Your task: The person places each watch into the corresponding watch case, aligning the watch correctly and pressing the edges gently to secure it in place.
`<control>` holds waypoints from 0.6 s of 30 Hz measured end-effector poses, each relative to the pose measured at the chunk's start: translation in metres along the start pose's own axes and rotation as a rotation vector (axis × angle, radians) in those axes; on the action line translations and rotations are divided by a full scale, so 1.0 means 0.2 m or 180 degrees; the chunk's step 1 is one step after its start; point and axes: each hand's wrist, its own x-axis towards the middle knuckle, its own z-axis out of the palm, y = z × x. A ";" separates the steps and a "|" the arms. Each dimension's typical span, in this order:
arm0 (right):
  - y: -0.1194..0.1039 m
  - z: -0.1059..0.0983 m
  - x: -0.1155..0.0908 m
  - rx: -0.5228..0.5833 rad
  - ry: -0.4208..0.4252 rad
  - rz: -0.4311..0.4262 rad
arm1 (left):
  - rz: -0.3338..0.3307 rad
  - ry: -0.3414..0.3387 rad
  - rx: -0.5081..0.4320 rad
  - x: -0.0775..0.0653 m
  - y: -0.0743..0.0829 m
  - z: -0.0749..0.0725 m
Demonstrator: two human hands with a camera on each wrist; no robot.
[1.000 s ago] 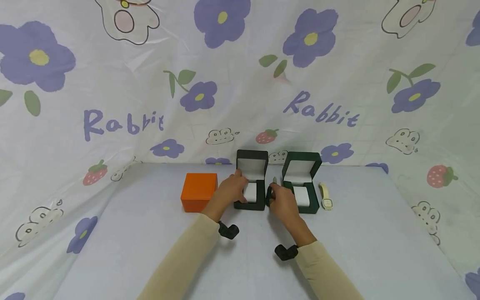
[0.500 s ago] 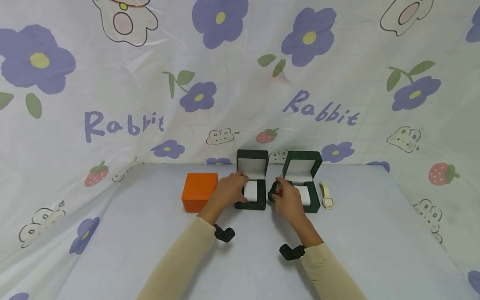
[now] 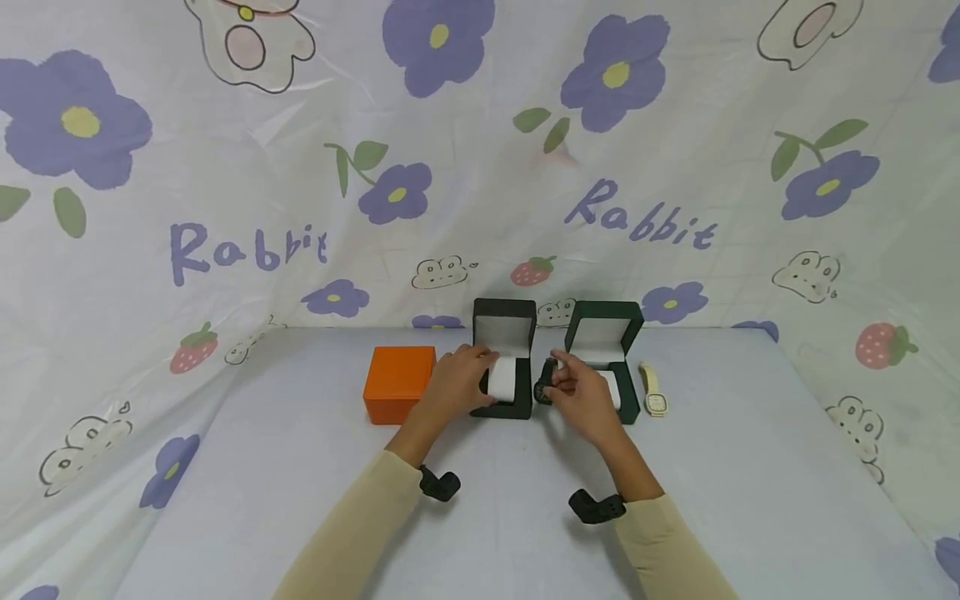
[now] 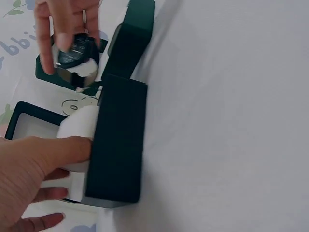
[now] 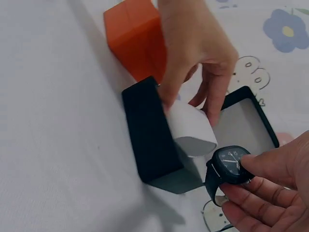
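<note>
My left hand (image 3: 457, 382) is at the open black watch box (image 3: 513, 308) and grips the white cushion (image 5: 188, 125) between thumb and fingers. In the right wrist view the cushion tilts partly up out of the box base (image 5: 149, 137). Just to the right, my right hand (image 3: 588, 402) holds a black wristwatch (image 5: 231, 163), thumb on its square dial and fingers behind the strap. In the left wrist view the watch hangs beyond the black box, with the strap's far end partly hidden by fingers.
An open green watch box (image 3: 609, 313) with a white cushion (image 3: 612, 388) stands behind the right hand. Right of it lies a gold watch (image 3: 655, 402). A closed orange box (image 3: 399, 383) sits at the left. A patterned cloth (image 3: 480, 208) hangs behind the white table (image 3: 495, 517).
The right hand has shifted slightly right and turned with the black watch, so more of it shows. The left hand stays at the black box, the cushion raised a little.
</note>
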 end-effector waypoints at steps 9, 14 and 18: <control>-0.05 -0.04 -0.02 0.0362 -0.0143 -0.0084 | 0.0098 0.0584 -0.0746 -0.07 -0.01 0.01; -0.11 -0.08 -0.03 0.0524 -0.0199 -0.0110 | 0.0192 0.0919 -0.1708 -0.11 0.01 -0.03; -0.13 -0.10 -0.03 0.0620 -0.0193 -0.0168 | 0.0230 0.0953 -0.2626 -0.14 0.02 -0.05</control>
